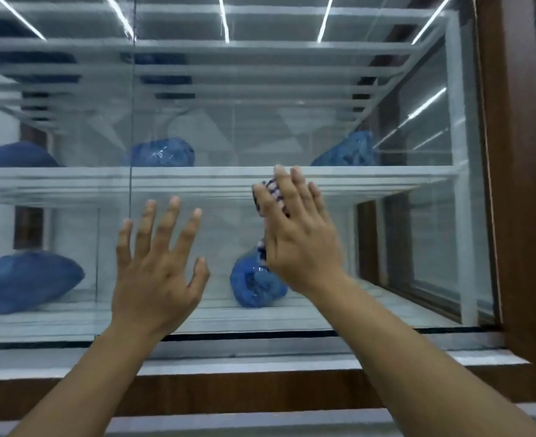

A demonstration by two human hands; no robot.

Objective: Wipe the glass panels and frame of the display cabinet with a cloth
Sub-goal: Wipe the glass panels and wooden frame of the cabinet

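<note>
Cloth (272,194) mostly hidden under flat right hand (298,238) on glass (71,228); left hand (156,266) splayed, empty

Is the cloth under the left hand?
No, the right hand presses the checked cloth to the glass panel; the left hand is spread and bare.

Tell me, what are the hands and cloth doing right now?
Right hand flat, pressing checked cloth on glass panel. Left hand open, fingers spread, holding nothing. Blue bundles sit inside, behind the glass.
</note>
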